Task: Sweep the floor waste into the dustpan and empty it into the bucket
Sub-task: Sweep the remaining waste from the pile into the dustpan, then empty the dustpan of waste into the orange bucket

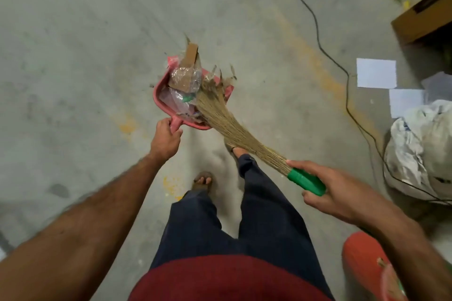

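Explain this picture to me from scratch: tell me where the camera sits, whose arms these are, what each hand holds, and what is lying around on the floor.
There is no machine here. One wide-angle camera sits on a person's head and looks down, so you see their own arms, legs and feet.

The left hand grips the handle of a pink dustpan, which is loaded with plastic wrap and a piece of cardboard. The right hand holds the green handle of a straw broom, whose bristles rest over the load.

Around them on the concrete floor: a black cable, two white sheets, a crumpled white bag and a cardboard box. The red bucket shows at lower right.
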Available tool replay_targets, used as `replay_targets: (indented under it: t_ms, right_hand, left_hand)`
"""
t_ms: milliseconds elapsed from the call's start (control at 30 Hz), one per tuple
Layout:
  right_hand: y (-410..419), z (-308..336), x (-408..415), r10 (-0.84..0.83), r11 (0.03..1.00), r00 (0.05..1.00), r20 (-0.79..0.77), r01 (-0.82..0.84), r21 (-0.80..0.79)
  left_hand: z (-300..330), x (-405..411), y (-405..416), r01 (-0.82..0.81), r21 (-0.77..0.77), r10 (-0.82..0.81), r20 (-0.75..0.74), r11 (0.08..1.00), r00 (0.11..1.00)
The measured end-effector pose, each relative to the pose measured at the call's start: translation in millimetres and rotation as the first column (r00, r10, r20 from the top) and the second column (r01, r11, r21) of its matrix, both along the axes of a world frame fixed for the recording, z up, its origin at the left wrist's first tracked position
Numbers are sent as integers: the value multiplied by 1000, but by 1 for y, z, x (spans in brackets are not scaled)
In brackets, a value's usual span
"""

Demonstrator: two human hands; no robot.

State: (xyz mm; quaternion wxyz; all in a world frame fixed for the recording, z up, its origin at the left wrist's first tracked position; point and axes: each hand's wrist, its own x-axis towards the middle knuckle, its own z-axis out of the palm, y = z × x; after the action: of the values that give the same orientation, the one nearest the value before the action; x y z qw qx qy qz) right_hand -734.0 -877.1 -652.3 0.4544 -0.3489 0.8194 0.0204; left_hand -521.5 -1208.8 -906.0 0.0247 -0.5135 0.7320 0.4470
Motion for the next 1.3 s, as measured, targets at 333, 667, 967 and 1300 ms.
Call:
replay_targets:
  t_ms: [333, 667, 967, 1300]
  right_hand:
    - [81, 113, 117, -212, 976, 975, -64, 208, -65]
    - [234, 155, 196, -478, 875, 874, -86, 466, -129]
    - [440, 167, 273, -738, 674, 665, -111, 720, -165]
    - [640, 193, 344, -923, 376, 357, -146, 916, -137]
  left_hand:
    - [116, 31, 43, 187, -57, -192, -115, 981, 975]
    - [182, -22, 176, 442, -97, -452, -155, 892, 878]
    - [202, -73, 406, 703, -41, -694, -215, 710, 688]
    - [211, -114, 701, 855, 62, -809, -295, 514, 508]
